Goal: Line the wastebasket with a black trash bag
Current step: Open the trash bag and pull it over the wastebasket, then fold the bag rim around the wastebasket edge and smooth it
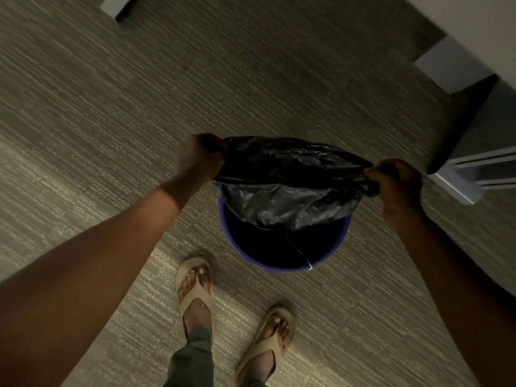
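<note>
A round purple wastebasket [252,256] stands on the carpet in front of my feet, its inside dark. Above its far half hangs a crumpled black trash bag [290,180], stretched sideways between my hands. My left hand [199,156] is closed on the bag's left edge. My right hand [396,181] is closed on its right edge. The bag hides the basket's far rim; the near rim shows.
My two feet in tan sandals [195,289] stand on the beige carpet just short of the basket. White furniture legs and a panel [458,185] stand at the right, close to my right hand. Another white leg [116,5] is at the top left.
</note>
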{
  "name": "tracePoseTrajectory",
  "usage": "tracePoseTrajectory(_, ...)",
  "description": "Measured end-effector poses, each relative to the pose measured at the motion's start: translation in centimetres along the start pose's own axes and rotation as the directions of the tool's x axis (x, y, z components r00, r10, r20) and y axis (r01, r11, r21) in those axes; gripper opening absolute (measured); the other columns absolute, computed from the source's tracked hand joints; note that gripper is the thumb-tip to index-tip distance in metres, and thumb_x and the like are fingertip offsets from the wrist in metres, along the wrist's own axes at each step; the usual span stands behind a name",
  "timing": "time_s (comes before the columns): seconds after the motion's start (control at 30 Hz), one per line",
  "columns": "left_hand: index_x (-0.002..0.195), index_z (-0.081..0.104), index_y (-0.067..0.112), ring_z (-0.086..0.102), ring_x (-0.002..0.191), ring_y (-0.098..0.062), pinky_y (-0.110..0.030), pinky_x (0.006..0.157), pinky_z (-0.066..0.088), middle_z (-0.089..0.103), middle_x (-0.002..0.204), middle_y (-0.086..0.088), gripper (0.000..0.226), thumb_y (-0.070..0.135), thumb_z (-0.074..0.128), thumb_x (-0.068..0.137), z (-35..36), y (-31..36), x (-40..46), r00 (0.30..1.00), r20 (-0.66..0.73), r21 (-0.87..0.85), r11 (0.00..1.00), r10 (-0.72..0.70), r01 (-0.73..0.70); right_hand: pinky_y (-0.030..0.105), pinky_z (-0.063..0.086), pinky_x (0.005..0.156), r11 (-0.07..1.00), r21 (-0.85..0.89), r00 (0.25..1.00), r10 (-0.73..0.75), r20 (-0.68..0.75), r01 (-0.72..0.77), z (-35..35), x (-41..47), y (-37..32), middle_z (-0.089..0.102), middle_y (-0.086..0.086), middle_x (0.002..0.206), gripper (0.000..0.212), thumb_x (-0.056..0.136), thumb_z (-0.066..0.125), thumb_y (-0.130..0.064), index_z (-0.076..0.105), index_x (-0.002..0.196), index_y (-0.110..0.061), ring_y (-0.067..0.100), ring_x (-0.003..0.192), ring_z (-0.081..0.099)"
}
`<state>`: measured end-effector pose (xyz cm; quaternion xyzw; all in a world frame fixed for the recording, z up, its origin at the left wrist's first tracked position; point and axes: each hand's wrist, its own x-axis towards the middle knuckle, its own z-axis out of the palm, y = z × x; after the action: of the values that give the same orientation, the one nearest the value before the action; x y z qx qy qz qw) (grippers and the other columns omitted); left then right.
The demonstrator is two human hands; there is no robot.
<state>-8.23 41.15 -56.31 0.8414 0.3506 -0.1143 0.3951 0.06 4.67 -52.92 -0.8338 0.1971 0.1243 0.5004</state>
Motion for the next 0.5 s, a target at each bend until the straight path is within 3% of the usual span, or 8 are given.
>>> tracePoseTrajectory(0.1, 0.065, 0.073, 0.032, 0.070, 0.080, -0.017, -0.031, 0.069, 0.053, 0.074, 0.076, 0.006, 0.015, 0.026, 0.072, 0.079, -0.1, -0.3, -2.1, 0.997, 0.066, -0.252, 0.967, -0.029, 0.045, 0.028, 0.049, 0.062, 0.972, 0.222, 0.997, 0.074, 0.011, -0.075, -0.9, -1.0, -0.1, 0.065, 0.001, 0.080, 0.011, 0.075, 0.069, -0.014, 0.063, 0.074, -0.023, 0.015, 0.071, 0.063)
tracePoseTrajectory(0.2, 0.075, 0.076, 0.012, 0.064, 0.065, -0.018, -0.028, 0.058, 0.045, 0.068, 0.066, -0.002, 0.014, 0.023, 0.072, 0.083, 0.1, -0.8, -3.4, 0.986, 0.157, -0.448, 0.885, -0.059, 0.124, 0.032, 0.056, 0.070, 0.932, 0.319, 0.985, 0.162, 0.063, -0.174, -1.1, -1.4, 0.2, 0.071, 0.006, 0.095, 0.013, 0.088, 0.065, -0.009, 0.069, 0.085, -0.022, 0.021, 0.082, 0.069)
tracePoseTrajectory(0.27, 0.081, 0.076, 0.011, 0.065, 0.068, -0.017, -0.028, 0.058, 0.047, 0.069, 0.070, -0.002, 0.014, 0.024, 0.076, 0.085, 0.6, -1.5, -3.2, 0.982, 0.179, -0.464, 0.875, -0.065, 0.142, 0.036, 0.059, 0.079, 0.945, 0.269, 0.982, 0.177, 0.066, -0.188, -0.9, -1.2, 0.6, 0.075, 0.007, 0.104, 0.011, 0.091, 0.069, -0.013, 0.074, 0.089, -0.022, 0.024, 0.092, 0.072)
tracePoseTrajectory(0.33, 0.080, 0.074, 0.020, 0.068, 0.074, -0.016, -0.029, 0.062, 0.051, 0.071, 0.076, 0.001, 0.010, 0.027, 0.078, 0.086, 1.1, -2.2, -2.2, 0.987, 0.145, -0.435, 0.891, -0.074, 0.131, 0.037, 0.060, 0.080, 0.979, 0.139, 0.988, 0.148, 0.029, -0.151, -0.6, -0.6, 0.9, 0.076, 0.006, 0.100, 0.006, 0.090, 0.074, -0.023, 0.075, 0.084, -0.026, 0.025, 0.095, 0.073)
tracePoseTrajectory(0.43, 0.092, 0.073, 0.028, 0.073, 0.092, -0.022, -0.042, 0.080, 0.062, 0.076, 0.097, -0.001, 0.010, 0.033, 0.078, 0.085, 1.6, -2.0, -0.4, 0.995, 0.055, -0.414, 0.905, -0.078, 0.094, 0.041, 0.058, 0.087, 0.997, -0.066, 0.999, 0.039, 0.001, -0.039, 0.3, 0.9, 0.8, 0.073, 0.005, 0.101, 0.010, 0.088, 0.072, -0.036, 0.073, 0.082, -0.028, 0.026, 0.099, 0.071)
tracePoseTrajectory(0.5, 0.092, 0.072, 0.028, 0.073, 0.096, -0.024, -0.045, 0.087, 0.062, 0.076, 0.099, -0.002, 0.008, 0.033, 0.076, 0.087, 1.6, -1.2, 0.7, 0.997, -0.008, -0.379, 0.923, -0.078, 0.070, 0.035, 0.055, 0.085, 0.997, -0.079, 1.000, -0.002, -0.020, 0.001, 1.0, 1.9, 0.2, 0.071, 0.005, 0.103, 0.010, 0.093, 0.070, -0.033, 0.073, 0.095, -0.023, 0.022, 0.099, 0.067)
